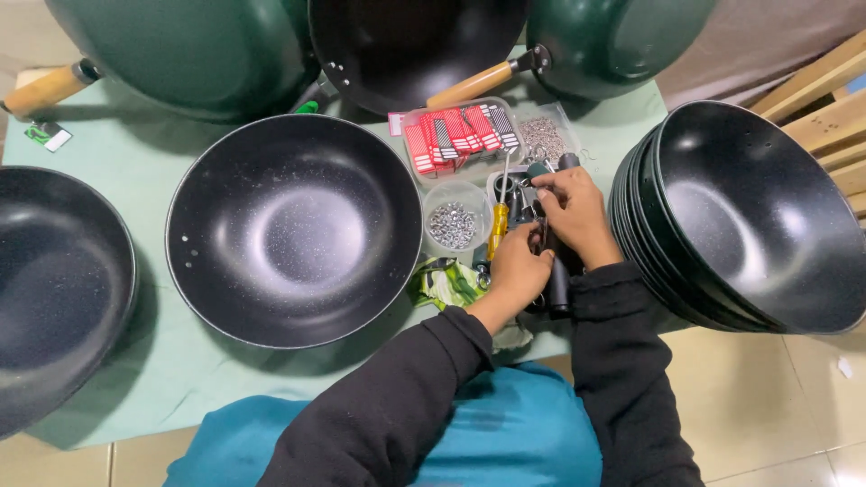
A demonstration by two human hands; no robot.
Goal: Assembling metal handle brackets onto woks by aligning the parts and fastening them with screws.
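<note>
Both hands bunched up together over a mess of small parts, between the big black wok [294,230] in the middle and the stack of black woks [749,212] on the right. Left hand [519,271] curled shut around something dark, honestly can't make out what, fingers cover it. Right hand [573,209] pinching closed on a small dark piece near the top of the pile, also too hidden to name. Just beside the left hand: a yellow-handled screwdriver [497,230], partly tucked under the hands. Round clear tub of silvery screws [452,225] just left of that. Behind it a clear tray of red and black tags [456,133] and a bag of small metal bits [542,137], blurry. Green cloth-covered table [135,144] under everything. More green woks along the top, cut off by the frame, plus another black wok [54,289] chopped off at the left edge.
</note>
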